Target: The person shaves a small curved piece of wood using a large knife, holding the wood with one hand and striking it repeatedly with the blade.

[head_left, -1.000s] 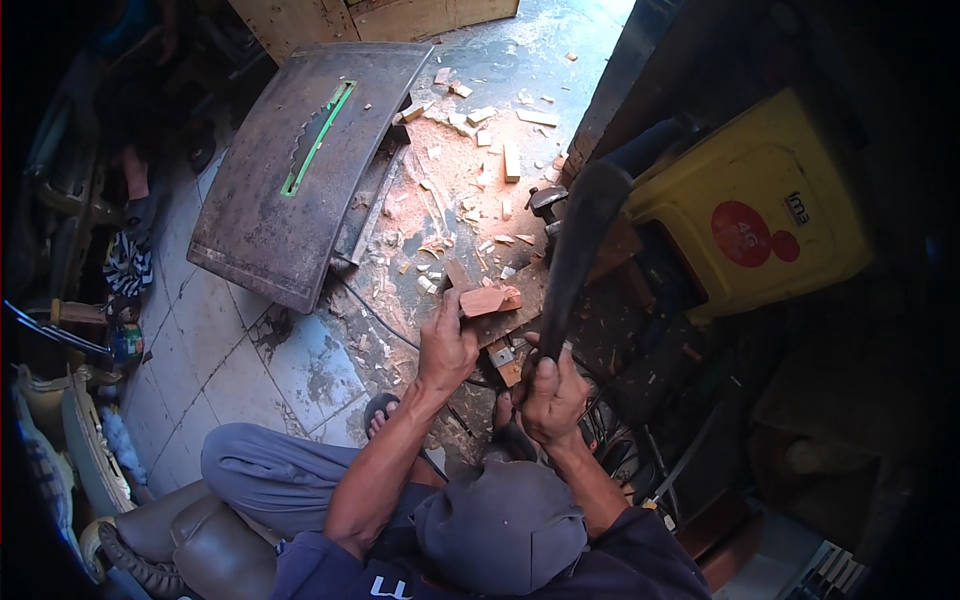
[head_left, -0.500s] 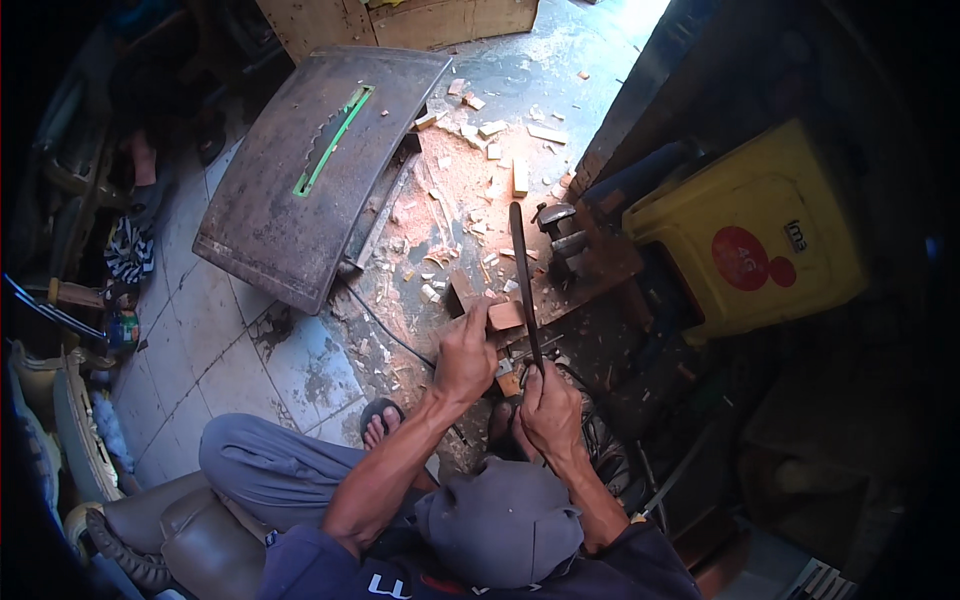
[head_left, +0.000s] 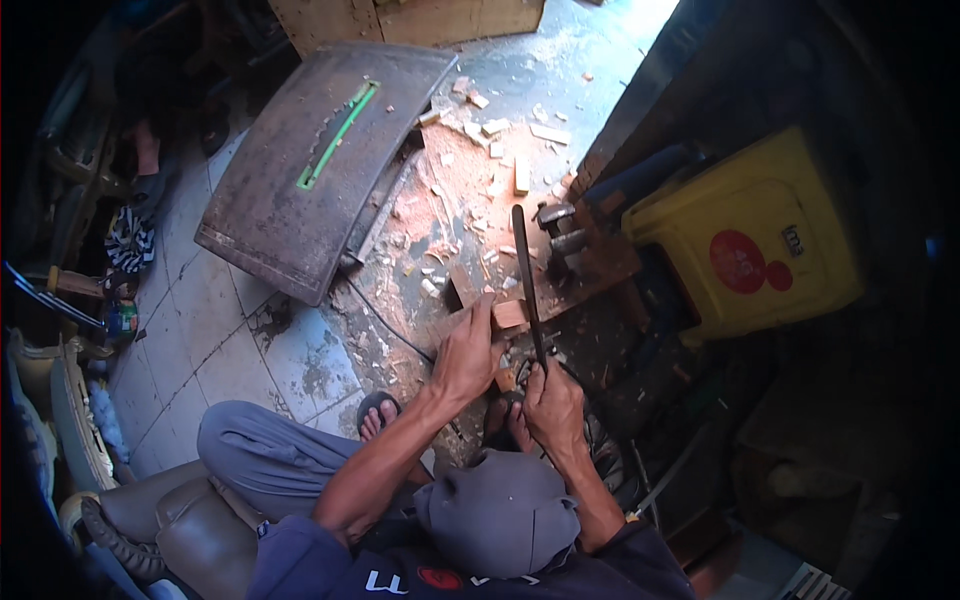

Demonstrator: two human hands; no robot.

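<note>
A small reddish wood block (head_left: 509,314) is gripped by my left hand (head_left: 464,360), its far end showing past the fingertips. My right hand (head_left: 553,400) is closed round the near end of a long, dark, flat file (head_left: 523,250). The file points away from me and lies along the right side of the block. It seems to touch the block's end, though I cannot be sure. Just beyond my left fingers stands another piece of wood (head_left: 462,285), partly hidden by the hand.
A rusty saw table (head_left: 270,200) with a blade in a green-edged slot (head_left: 340,135) stands at the left. Sawdust and offcuts (head_left: 521,176) litter the floor ahead. A metal clamp (head_left: 562,228) and a yellow plastic stool (head_left: 745,240) are on the right. A cable (head_left: 385,325) runs near my feet.
My left hand has shifted slightly and its fingers sit a little differently by the block. The file has barely moved, still beside the block. Both hands keep their grip.
</note>
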